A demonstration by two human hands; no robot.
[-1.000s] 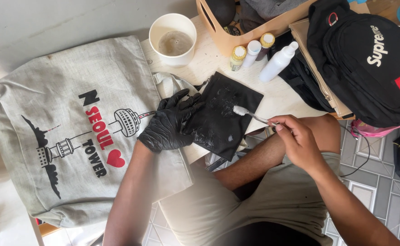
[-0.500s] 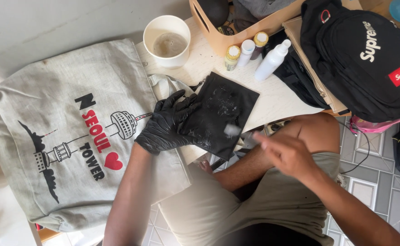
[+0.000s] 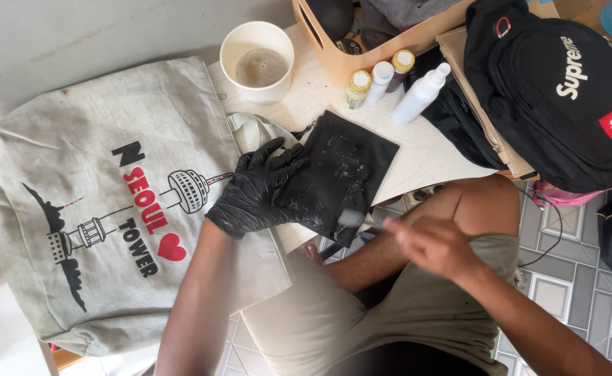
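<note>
Since a second ago the right hand (image 3: pixel 435 245) has swept down toward the lower edge of the black cloth (image 3: pixel 341 177); it is blurred, fingers curled around a small brush (image 3: pixel 352 218) whose pale tip sits at the cloth's lower corner. At frame centre the black-gloved left hand (image 3: pixel 253 191) lies fingers spread, pressing the cloth flat on the white tabletop (image 3: pixel 424 150) beside the grey printed tote bag (image 3: pixel 104 195). Above, a white cup (image 3: pixel 257 61) holds murky liquid, three small bottles (image 3: pixel 379 80) and a white spray bottle (image 3: pixel 421 94) lie below a tan basket (image 3: pixel 361 52) of dark items.
</note>
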